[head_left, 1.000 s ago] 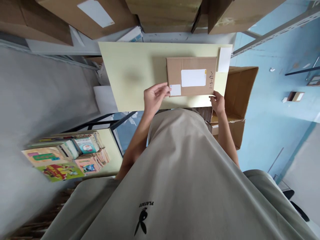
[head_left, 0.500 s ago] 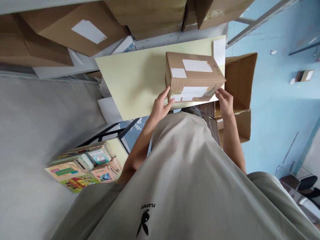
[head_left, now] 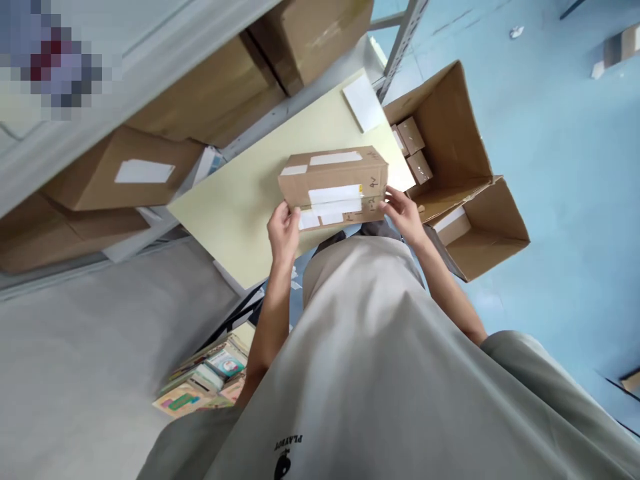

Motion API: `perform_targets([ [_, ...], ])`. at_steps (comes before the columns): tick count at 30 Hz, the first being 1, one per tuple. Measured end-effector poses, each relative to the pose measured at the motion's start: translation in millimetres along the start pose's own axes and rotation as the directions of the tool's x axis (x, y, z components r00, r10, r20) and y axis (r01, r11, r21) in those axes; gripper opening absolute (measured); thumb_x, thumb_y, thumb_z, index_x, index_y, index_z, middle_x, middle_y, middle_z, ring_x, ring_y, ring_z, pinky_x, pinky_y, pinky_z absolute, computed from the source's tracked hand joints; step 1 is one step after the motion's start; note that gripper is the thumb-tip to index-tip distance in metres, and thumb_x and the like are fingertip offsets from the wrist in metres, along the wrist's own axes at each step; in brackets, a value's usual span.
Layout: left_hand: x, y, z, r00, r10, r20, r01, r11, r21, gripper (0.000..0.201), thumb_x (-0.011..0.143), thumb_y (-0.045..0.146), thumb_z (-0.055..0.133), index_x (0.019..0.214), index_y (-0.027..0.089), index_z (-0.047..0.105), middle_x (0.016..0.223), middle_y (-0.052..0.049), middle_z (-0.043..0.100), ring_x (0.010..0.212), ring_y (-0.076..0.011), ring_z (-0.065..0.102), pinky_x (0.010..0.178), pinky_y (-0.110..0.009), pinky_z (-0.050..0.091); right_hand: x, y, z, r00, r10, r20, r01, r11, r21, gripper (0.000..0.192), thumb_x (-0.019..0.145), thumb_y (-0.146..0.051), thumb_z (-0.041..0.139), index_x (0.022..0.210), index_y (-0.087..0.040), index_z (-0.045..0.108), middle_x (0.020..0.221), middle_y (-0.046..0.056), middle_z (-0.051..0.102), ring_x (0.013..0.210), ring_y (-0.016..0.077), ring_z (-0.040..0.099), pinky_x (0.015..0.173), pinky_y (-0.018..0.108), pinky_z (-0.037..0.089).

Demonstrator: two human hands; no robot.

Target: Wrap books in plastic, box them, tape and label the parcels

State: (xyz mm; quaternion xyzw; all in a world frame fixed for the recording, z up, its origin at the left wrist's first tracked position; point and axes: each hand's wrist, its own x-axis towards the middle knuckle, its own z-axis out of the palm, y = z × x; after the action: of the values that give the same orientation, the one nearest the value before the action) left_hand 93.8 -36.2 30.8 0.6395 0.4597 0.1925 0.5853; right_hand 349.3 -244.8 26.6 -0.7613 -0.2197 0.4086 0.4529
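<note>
Gripping parcel [head_left: 334, 187] — both hands, left [head_left: 283, 230], right [head_left: 404, 215] | underside hidden

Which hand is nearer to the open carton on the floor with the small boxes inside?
Right. The right hand grips the parcel's end just beside the open carton; the left hand holds the parcel's far end, away from it.

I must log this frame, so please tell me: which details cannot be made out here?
- Head view: writing on the white labels of the brown cardboard parcel is too small to read.
- The parcel's underside is turned away; the left hand and right hand cover its ends.
- The bottom of the open brown carton on the floor is hidden by its own walls.
- The top left corner is pixelated.
</note>
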Motion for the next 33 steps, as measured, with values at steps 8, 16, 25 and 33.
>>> perform_targets([
  [8,-3.1,84.2,88.6,0.971,-0.112,-0.209,0.135,0.986,0.097,0.059,0.104,0.066,0.088,0.147,0.025,0.082,0.156,-0.016,0.078,0.159,-0.0408,0.071,0.134,-0.056,0.064,24.5,25.1,-83.6,0.999,0.052,-0.017,-0.042,0.934,0.355,0.095,0.085,-0.088,0.097,0.158,-0.029,0.081,0.171,0.012,0.075,0.157,0.0408,0.071,0.141,0.060,0.056],
  [16,36.6,125.6,273.7,0.962,0.148,0.228,-0.220,0.916,0.334,0.067,0.120,0.068,0.067,0.170,0.025,0.064,0.166,-0.019,0.067,0.163,-0.0371,0.065,0.139,-0.050,0.056,19.1,94.7,-211.0,0.858,0.256,-0.446,-0.028,0.890,0.456,0.062,0.101,-0.070,0.086,0.146,-0.028,0.079,0.157,0.012,0.081,0.156,0.0354,0.071,0.142,0.065,0.050],
  [25,121.8,27.1,447.3,0.839,-0.070,0.539,-0.187,0.893,0.408,0.077,0.110,0.028,0.077,0.182,0.018,0.050,0.184,-0.024,0.053,0.181,-0.0431,0.045,0.154,-0.057,0.036,52.2,188.5,-231.2,0.542,0.631,-0.555,-0.166,0.728,0.665,0.030,0.102,-0.041,0.076,0.127,-0.025,0.073,0.145,0.008,0.082,0.148,0.0231,0.073,0.131,0.046,0.060],
  [33,227.6,-123.7,523.0,0.719,-0.436,0.541,-0.063,0.734,0.676,0.096,0.086,0.004,0.081,0.178,0.008,0.057,0.181,-0.027,0.058,0.176,-0.0426,0.053,0.153,-0.053,0.038,161.3,292.8,-196.2,0.222,0.947,-0.234,-0.316,0.297,0.901,0.015,0.102,-0.027,0.076,0.116,-0.023,0.073,0.127,0.005,0.086,0.117,0.0182,0.081,0.103,0.031,0.071],
])
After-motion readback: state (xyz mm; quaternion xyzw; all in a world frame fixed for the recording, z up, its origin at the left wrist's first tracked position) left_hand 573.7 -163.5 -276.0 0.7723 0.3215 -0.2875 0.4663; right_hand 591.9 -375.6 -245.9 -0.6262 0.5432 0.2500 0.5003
